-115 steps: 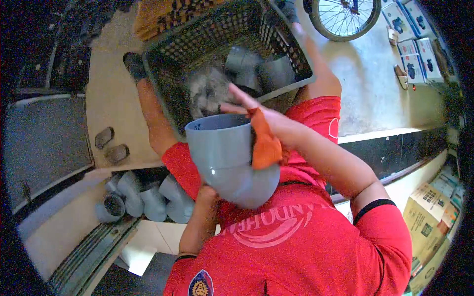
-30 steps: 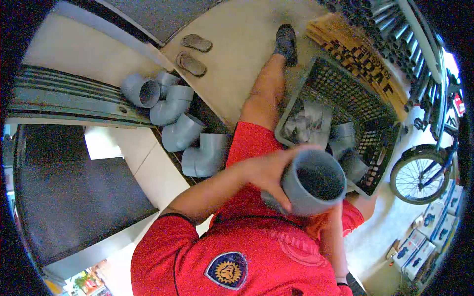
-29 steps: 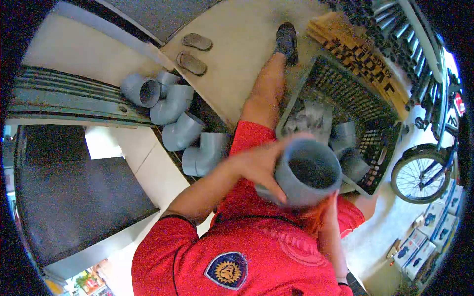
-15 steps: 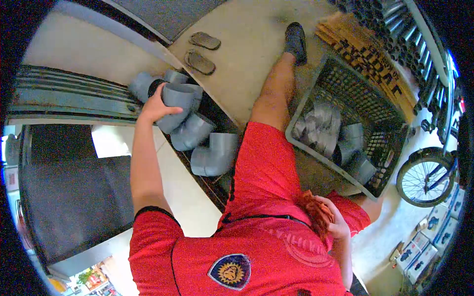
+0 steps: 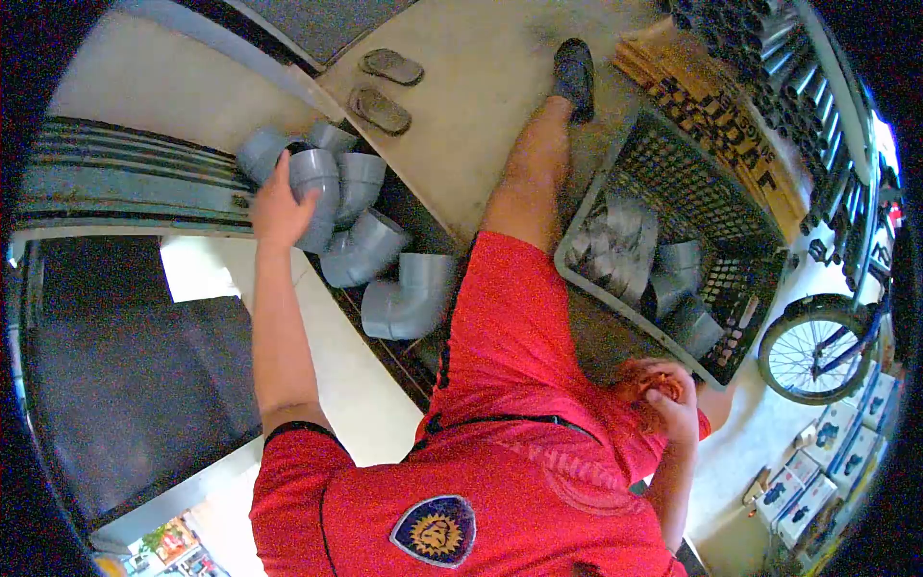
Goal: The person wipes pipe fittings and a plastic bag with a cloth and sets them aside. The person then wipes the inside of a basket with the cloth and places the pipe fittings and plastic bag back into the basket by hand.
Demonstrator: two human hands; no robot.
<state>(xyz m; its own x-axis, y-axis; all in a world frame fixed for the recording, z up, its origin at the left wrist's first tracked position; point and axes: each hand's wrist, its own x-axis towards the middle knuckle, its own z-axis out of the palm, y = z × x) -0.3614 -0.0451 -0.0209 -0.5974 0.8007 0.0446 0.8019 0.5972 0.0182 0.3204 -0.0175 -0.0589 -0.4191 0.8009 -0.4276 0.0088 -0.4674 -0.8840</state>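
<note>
My left hand is closed around a grey plastic pipe elbow, with the thumb across its front and a finger along its left side. Close around it are more grey elbows: one to its left, one to its right, and others nearer my leg. The closest elbow lies beside my shorts. Over my lap, my right hand is curled round a crumpled reddish-orange bundle; its exact kind is unclear.
A dark plastic crate with grey elbows and a wrapped stack stands beyond my right hand. Flip-flops lie on the floor. Black pipes and a bicycle wheel are at the right. A dark panel is at the left.
My left hand has shifted left with the pipe elbow, uncovering the elbow to its right. My right hand has moved up slightly and turned, still around the reddish-orange bundle. The view has shifted a little.
</note>
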